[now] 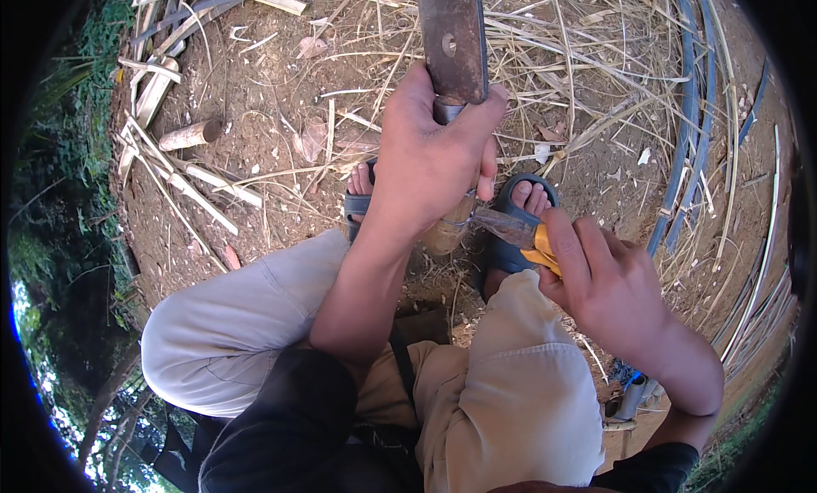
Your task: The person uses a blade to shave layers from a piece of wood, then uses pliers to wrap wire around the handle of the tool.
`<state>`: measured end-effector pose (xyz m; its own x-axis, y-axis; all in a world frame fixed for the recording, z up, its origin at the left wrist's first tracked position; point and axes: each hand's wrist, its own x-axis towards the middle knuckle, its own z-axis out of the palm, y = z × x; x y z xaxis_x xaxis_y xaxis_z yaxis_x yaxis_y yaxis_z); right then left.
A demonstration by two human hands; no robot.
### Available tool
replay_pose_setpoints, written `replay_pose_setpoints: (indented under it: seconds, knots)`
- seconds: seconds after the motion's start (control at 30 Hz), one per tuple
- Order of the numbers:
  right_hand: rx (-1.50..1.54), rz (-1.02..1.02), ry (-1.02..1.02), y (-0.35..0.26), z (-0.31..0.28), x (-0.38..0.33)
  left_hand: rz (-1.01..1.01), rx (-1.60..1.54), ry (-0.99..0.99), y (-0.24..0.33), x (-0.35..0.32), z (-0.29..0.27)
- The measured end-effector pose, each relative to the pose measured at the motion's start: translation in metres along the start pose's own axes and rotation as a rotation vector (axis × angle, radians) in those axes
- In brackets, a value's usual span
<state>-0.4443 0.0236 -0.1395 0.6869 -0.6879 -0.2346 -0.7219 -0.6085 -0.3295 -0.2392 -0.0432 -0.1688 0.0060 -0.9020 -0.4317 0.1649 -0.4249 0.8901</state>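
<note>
My left hand (434,157) grips the handle of a big dark cleaver-like blade (453,35) that points away from me, a hole in its flat side. My right hand (608,284) holds a small knife with a yellow handle (541,258); its short blade (504,225) touches the wooden handle end (447,231) just below my left fist. Both hands work between my knees, above my sandalled feet (519,205).
Bare earth strewn with dry straw and split bamboo strips (183,182). A short cut bamboo piece (191,136) lies at the left. Long dark blue-grey strips (694,110) curve along the right. Green plants edge the left side.
</note>
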Motion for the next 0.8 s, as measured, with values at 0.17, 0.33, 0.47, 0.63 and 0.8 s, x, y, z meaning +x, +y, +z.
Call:
replay_pose_setpoints:
  seconds: [0.17,0.33,0.47,0.63,0.8]
  knots:
    - [0.281,0.065,0.077,0.002,0.004,0.003,-0.046,-0.093,-0.04,0.001,0.004,-0.006]
    - [0.777,0.162,0.102,0.006,0.015,-0.001,-0.147,-0.336,-0.12,-0.003,0.013,-0.019]
    - [1.228,0.357,-0.219,0.014,0.052,-0.006,-0.161,-0.363,-0.132,-0.002,0.012,-0.022]
    - [1.942,0.616,-0.162,0.016,0.078,-0.019,-0.145,-0.265,-0.086,-0.001,0.012,-0.015]
    - [1.954,0.58,-0.171,0.027,0.049,-0.027,-0.062,-0.194,-0.061,-0.003,0.012,-0.012]
